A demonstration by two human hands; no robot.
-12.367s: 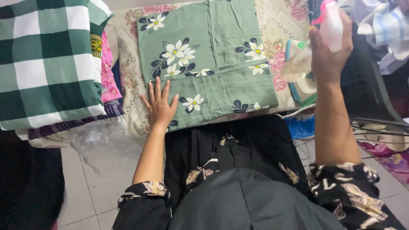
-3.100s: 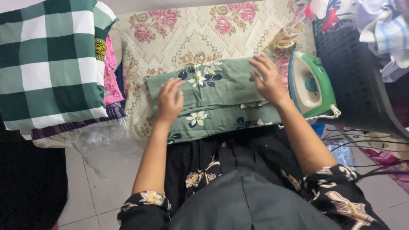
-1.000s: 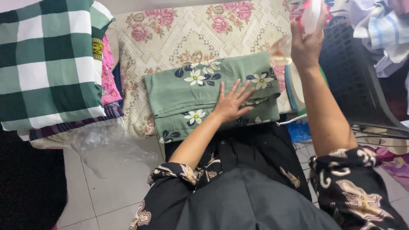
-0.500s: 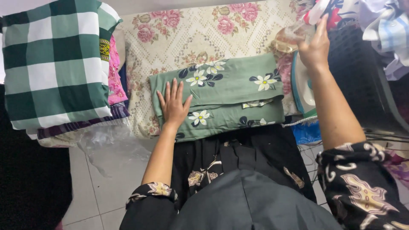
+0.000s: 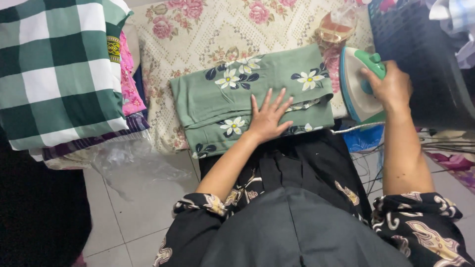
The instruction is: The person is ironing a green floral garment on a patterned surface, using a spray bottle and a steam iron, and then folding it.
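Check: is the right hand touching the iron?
Touching. The head view shows the right hand wrapped over the iron's green handle, fingers curled around it with no gap.

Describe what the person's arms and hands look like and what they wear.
Both forearms are bare below short black sleeves printed with cream and tan floral swirls. The left hand and right hand are bare, with no gloves; no rings, watch or bracelets are visible from this view.

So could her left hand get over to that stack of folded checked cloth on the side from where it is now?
Probably yes. The left hand lies flat on the green flowered cloth, holding nothing, and the checked stack sits just beyond that cloth's far edge. Only low flat fabric lies between; she might have to lean.
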